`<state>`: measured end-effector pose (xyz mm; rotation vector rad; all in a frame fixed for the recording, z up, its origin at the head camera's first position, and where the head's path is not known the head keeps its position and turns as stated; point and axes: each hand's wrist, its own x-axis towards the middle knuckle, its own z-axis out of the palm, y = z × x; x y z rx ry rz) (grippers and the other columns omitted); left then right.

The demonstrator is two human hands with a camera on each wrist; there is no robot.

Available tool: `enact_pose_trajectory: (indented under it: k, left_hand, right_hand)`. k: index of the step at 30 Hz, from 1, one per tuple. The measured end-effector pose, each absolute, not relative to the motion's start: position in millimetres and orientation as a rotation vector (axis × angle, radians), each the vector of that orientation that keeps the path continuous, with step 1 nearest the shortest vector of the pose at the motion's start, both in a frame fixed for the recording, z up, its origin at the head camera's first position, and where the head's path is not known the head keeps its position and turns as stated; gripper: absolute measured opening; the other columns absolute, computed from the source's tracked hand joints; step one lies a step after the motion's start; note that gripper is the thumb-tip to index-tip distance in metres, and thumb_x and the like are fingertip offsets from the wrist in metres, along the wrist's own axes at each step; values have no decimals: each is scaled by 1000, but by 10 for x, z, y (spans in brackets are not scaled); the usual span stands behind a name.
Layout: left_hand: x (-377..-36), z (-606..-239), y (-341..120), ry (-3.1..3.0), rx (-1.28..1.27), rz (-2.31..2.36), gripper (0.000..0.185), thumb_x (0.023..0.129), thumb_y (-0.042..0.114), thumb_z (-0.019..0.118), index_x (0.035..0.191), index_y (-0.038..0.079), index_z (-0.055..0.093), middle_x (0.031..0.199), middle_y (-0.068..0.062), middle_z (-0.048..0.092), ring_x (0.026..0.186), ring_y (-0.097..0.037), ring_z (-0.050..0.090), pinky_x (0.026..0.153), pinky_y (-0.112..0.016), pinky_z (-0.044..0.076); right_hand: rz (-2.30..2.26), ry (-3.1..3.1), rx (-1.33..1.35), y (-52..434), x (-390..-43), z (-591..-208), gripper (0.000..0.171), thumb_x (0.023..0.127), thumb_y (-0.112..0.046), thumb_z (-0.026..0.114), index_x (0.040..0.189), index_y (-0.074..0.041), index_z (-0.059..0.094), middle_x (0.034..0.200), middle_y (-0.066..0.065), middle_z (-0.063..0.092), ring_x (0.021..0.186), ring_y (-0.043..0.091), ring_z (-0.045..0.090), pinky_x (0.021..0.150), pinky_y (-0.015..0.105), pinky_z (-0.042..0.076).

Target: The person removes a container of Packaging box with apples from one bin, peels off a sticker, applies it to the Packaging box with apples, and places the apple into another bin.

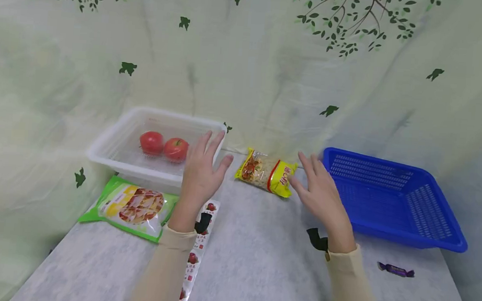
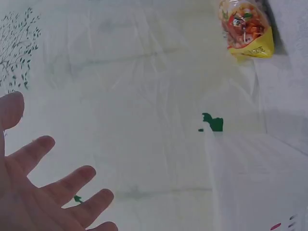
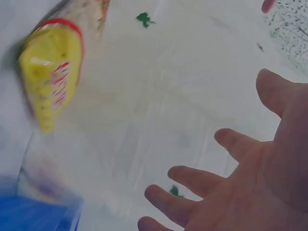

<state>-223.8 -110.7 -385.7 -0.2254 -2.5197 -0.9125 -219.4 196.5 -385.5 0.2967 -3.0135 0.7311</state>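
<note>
Both hands are raised with fingers spread and nothing in them. In the head view my left hand [image 1: 203, 173] overlaps the right end of a white basket [image 1: 114, 162] holding two red apples [image 1: 152, 143] [image 1: 176, 150]. My right hand [image 1: 320, 192] is between a yellow-ended food packet [image 1: 265, 172] and a blue basket [image 1: 394, 200], its thumb overlapping the packet's right end. The packet lies at the table's back edge. In the left wrist view the packet's printed end [image 2: 248, 29] shows at upper right; in the right wrist view its yellow end [image 3: 53, 72] is at upper left.
A green-edged food bag [image 1: 134, 206] lies in front of the white basket. Beside it a long printed strip [image 1: 193, 260] runs toward the front, partly under the left arm. A purple wrapped candy [image 1: 396, 270] lies before the blue basket. Behind hangs a leaf-patterned curtain [image 1: 252, 66].
</note>
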Motion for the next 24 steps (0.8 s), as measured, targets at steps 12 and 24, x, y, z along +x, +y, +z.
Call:
enact_pose_trajectory:
  k: [12, 24]
  left_hand:
    - [-1961, -3652, -1561, -1902, 291, -1562, 54, 107, 27, 62, 158, 36, 45, 122, 1, 61, 110, -13, 59, 98, -30, 51]
    - [-1980, -3858, -1950, -1590, 724, -1817, 60, 106, 28, 55, 159, 43, 31, 95, 7, 50, 81, -12, 55, 79, -26, 42]
  right_hand:
    - [1303, -2722, 561, 1266, -2669, -3625, 73, 108, -56, 53, 169, -42, 17, 168, 10, 43, 150, 38, 48, 118, 64, 43]
    - [1766, -2583, 621, 532, -3050, -3421, 66, 106, -49, 60, 165, -40, 31, 155, 7, 56, 141, 30, 57, 115, 54, 49]
